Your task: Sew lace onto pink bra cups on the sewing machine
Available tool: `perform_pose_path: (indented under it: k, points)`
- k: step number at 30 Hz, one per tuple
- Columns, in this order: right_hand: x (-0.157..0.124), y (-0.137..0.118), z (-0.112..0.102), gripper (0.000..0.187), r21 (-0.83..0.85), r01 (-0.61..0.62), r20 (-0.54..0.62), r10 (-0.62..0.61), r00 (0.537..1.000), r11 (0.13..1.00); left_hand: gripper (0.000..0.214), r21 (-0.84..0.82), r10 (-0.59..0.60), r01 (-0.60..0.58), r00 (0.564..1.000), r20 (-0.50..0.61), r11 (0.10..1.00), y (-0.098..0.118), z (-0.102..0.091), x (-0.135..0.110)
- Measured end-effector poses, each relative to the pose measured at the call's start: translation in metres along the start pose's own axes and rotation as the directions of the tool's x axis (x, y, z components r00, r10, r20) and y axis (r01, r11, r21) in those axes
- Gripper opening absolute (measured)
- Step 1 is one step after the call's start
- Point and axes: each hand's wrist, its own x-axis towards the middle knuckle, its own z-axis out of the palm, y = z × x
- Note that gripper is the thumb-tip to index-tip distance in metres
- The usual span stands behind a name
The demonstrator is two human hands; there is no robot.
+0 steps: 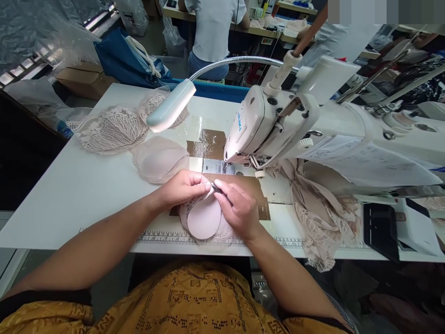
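Observation:
My left hand pinches the upper edge of a pale pink bra cup, which lies on the table's front edge with sheer lace fabric around it. In the fingers of my right hand is a small dark, slim tool; its exact kind is mostly hidden. The tool's tip meets the cup's edge close to my left thumb. Just beyond both hands are the needle plate and the head of a white sewing machine.
Sheer cup pieces and beige lace cups lie to the left. More lace fabric hangs over the edge at right, beside a black phone-like object. A lamp overhangs the table. A person sits beyond.

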Motion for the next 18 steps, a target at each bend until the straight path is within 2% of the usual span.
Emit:
perform_pose_path:
  k: [4,7,11,14,18]
  points:
    - [0.0016,-0.0020,-0.0039,0.027,0.166,-0.133,0.002,0.135,0.991,0.977,0.032,0.042,0.015,-0.013,0.999,-0.052,0.999,-0.0015,-0.0005,0.0010]
    - [0.0036,-0.0014,-0.0049,0.028,0.204,-0.254,0.010,0.257,0.966,0.946,0.033,0.041,-0.007,0.008,0.999,-0.046,0.999,-0.0020,-0.0006,0.0015]
    - [0.0060,-0.0024,-0.0043,0.024,0.210,-0.348,0.091,0.336,0.937,0.914,0.032,0.029,-0.014,0.015,0.999,-0.031,0.999,-0.0028,0.0001,0.0015]
    - [0.0076,-0.0048,-0.0028,0.016,0.173,-0.350,0.104,0.336,0.936,0.921,0.033,0.029,-0.003,0.003,1.000,-0.003,1.000,-0.0048,0.0009,0.0013]
    - [0.0087,-0.0057,0.0008,0.016,0.163,-0.269,0.096,0.256,0.962,0.949,0.032,0.050,0.021,-0.024,0.999,0.046,0.998,-0.0065,0.0015,0.0016]
